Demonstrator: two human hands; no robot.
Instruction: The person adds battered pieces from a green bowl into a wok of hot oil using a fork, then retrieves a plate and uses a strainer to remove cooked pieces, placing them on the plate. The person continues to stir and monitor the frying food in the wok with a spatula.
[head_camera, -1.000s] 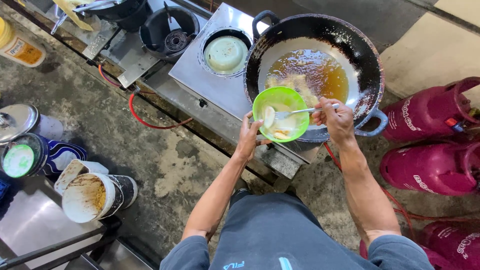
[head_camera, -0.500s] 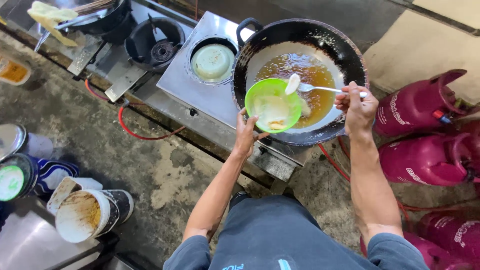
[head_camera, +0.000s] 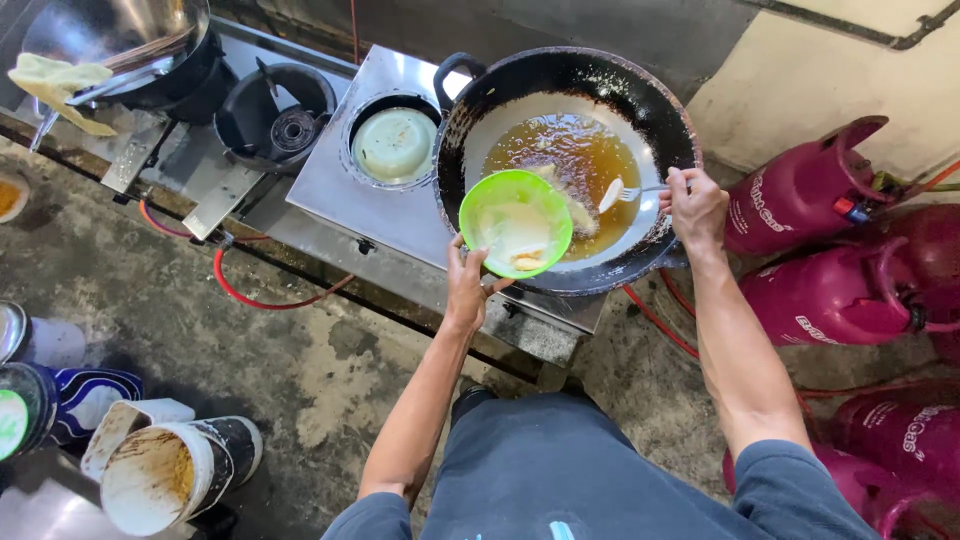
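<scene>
fork (head_camera: 628, 193) | moved from green bowl (head_camera: 515, 222) to over oil

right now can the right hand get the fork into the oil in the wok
Probably yes. The right hand holds the fork over the oil in the wok, with open space beneath it. The green bowl, held by the left hand, sits off to the side.

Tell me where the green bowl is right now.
In the head view the green bowl sits centre frame, held by the left hand over the near rim of the black wok.
</scene>
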